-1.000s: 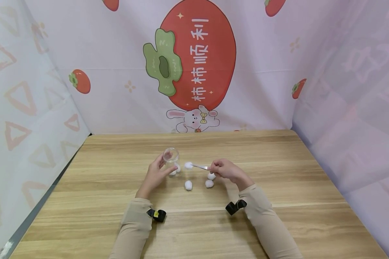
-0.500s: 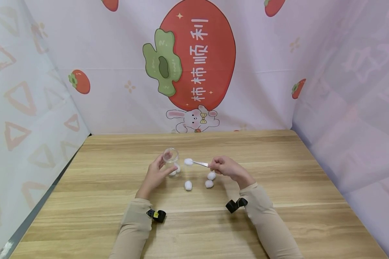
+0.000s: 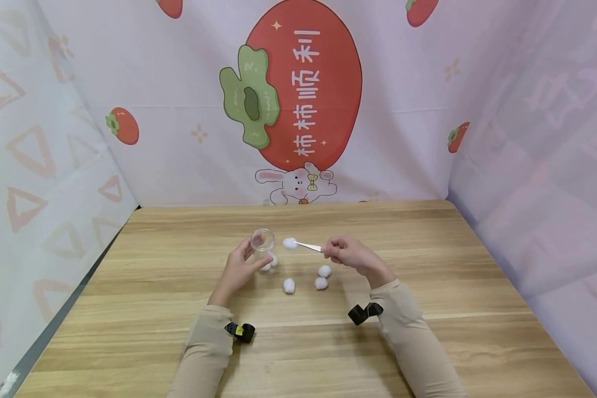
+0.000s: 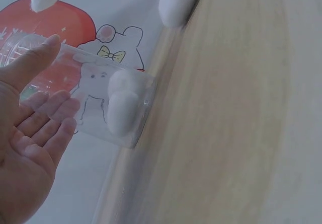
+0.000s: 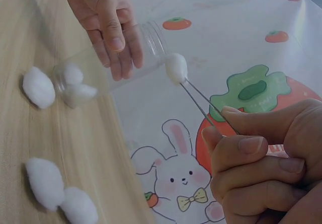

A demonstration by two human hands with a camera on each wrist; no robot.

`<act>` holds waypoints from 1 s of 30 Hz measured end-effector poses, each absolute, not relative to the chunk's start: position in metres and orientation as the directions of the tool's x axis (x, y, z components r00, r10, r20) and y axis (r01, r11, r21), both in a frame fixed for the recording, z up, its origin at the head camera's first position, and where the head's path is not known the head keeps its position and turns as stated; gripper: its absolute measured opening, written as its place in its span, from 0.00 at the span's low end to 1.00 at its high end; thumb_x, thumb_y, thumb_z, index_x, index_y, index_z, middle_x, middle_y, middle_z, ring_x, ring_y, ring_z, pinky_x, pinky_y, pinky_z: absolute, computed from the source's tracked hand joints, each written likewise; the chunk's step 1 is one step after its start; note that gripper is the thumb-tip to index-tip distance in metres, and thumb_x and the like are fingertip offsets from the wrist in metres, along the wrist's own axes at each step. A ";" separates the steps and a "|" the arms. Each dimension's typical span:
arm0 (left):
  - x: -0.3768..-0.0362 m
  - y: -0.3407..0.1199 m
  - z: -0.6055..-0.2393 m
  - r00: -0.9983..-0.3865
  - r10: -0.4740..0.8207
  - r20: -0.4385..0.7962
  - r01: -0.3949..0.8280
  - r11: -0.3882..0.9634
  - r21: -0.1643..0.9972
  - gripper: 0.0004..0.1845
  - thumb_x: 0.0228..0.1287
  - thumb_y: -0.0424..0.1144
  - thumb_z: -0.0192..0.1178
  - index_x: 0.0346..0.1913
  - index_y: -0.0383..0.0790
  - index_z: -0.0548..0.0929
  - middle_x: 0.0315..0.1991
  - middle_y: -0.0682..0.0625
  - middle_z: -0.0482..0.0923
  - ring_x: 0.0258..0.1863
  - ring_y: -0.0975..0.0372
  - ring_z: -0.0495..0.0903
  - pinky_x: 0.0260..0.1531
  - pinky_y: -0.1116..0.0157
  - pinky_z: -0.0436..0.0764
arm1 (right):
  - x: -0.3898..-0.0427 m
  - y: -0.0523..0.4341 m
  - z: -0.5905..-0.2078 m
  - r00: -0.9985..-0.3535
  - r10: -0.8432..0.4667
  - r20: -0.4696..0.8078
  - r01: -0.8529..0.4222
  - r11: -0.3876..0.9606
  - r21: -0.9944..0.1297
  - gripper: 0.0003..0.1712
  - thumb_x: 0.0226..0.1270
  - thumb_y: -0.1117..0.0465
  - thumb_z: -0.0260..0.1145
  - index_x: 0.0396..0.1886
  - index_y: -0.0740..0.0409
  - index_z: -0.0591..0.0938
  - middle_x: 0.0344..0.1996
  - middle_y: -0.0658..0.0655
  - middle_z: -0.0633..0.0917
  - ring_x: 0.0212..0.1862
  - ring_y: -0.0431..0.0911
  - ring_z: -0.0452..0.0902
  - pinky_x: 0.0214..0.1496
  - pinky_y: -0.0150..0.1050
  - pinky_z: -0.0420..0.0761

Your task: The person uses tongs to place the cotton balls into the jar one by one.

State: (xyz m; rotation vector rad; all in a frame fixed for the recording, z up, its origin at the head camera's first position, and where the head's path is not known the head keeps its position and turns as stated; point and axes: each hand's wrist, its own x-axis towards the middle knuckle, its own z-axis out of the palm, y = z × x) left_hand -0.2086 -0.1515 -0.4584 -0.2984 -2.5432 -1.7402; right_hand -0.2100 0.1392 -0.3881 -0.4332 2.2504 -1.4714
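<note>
**Kid:** Cotton ball (image 3: 289,242) sits in the tweezers (image 3: 308,246), pinched by the right hand (image 3: 350,256), just beside the jar (image 3: 262,241) mouth.

**Helper:** Left wrist view: the left hand (image 4: 27,143) wraps round the jar (image 4: 90,98). Hold it steady.

**Kid:** Right wrist view: the ball (image 5: 176,68) is near the rim.

**Helper:** Keep squeezing until it's over the hole.

Jar (image 4: 85,95) mouth cut off by left wrist frame edge.

The person wore long beige sleeves (image 3: 206,345), with a small black camera (image 3: 364,313) strapped at each wrist (one yellow-marked).
</note>
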 end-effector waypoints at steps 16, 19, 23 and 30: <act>-0.205 -0.144 -0.456 -0.974 0.151 0.168 0.212 0.359 0.909 0.40 0.52 0.36 0.72 0.68 0.32 0.66 0.63 0.35 0.75 0.66 0.46 0.73 0.70 0.54 0.72 | -0.208 0.141 -0.373 -0.873 -0.466 -0.143 -0.065 0.400 -0.914 0.14 0.73 0.64 0.54 0.28 0.70 0.73 0.14 0.46 0.65 0.19 0.37 0.57 0.22 0.27 0.57; -0.206 -0.144 -0.457 -0.973 0.156 0.172 0.218 0.359 0.907 0.40 0.53 0.36 0.72 0.68 0.32 0.66 0.63 0.34 0.75 0.66 0.45 0.72 0.70 0.54 0.72 | -0.208 0.140 -0.372 -0.873 -0.468 -0.136 -0.073 0.401 -0.913 0.15 0.73 0.64 0.54 0.30 0.74 0.72 0.14 0.46 0.65 0.19 0.37 0.57 0.22 0.27 0.56; -0.206 -0.145 -0.457 -0.974 0.153 0.167 0.211 0.351 0.912 0.40 0.52 0.37 0.72 0.68 0.32 0.66 0.63 0.35 0.75 0.67 0.46 0.72 0.71 0.55 0.71 | -0.211 0.138 -0.372 -0.872 -0.473 -0.126 -0.080 0.391 -0.917 0.15 0.73 0.64 0.54 0.31 0.75 0.72 0.14 0.46 0.65 0.19 0.36 0.57 0.21 0.26 0.56; -0.205 -0.144 -0.455 -0.978 0.146 0.151 0.194 0.351 0.916 0.40 0.53 0.35 0.71 0.68 0.32 0.66 0.64 0.35 0.74 0.68 0.47 0.71 0.71 0.56 0.70 | -0.214 0.129 -0.371 -0.862 -0.491 -0.125 -0.074 0.366 -0.928 0.13 0.73 0.64 0.54 0.28 0.68 0.74 0.14 0.46 0.65 0.18 0.36 0.56 0.20 0.26 0.56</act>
